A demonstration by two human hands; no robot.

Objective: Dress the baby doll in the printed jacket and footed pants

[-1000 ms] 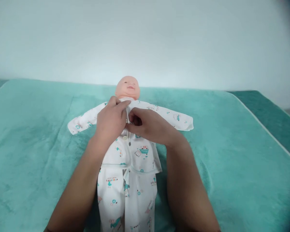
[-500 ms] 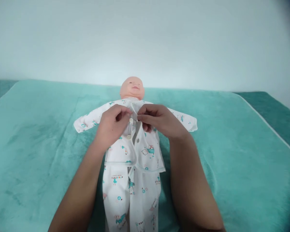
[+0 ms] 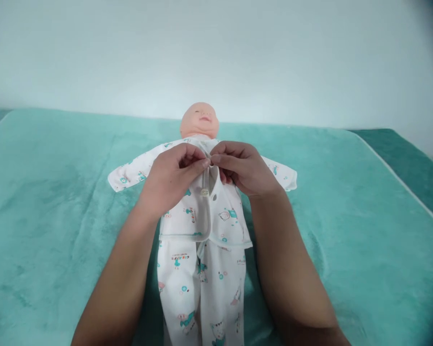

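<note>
A baby doll (image 3: pixel 199 119) lies on its back on a teal blanket (image 3: pixel 50 202), head towards the wall. It wears a white printed shirt (image 3: pixel 223 216) and matching trousers (image 3: pixel 187 288). My left hand (image 3: pixel 173 174) pinches the left front edge of the shirt near the collar. My right hand (image 3: pixel 243 167) pinches the right front edge just opposite, fingertips almost touching. Below my hands the shirt front hangs apart, with a button (image 3: pixel 204 192) showing on the placket.
The blanket covers a wide flat surface that ends at a pale wall (image 3: pixel 216 53) behind the doll. A darker teal strip (image 3: pixel 404 158) runs along the right edge. The doll's sleeves (image 3: pixel 126 175) spread out to both sides.
Both hands have moved up the shirt front from mid-chest to the collar. The lower part of the shirt front has come apart below them, and the view has shifted slightly.
</note>
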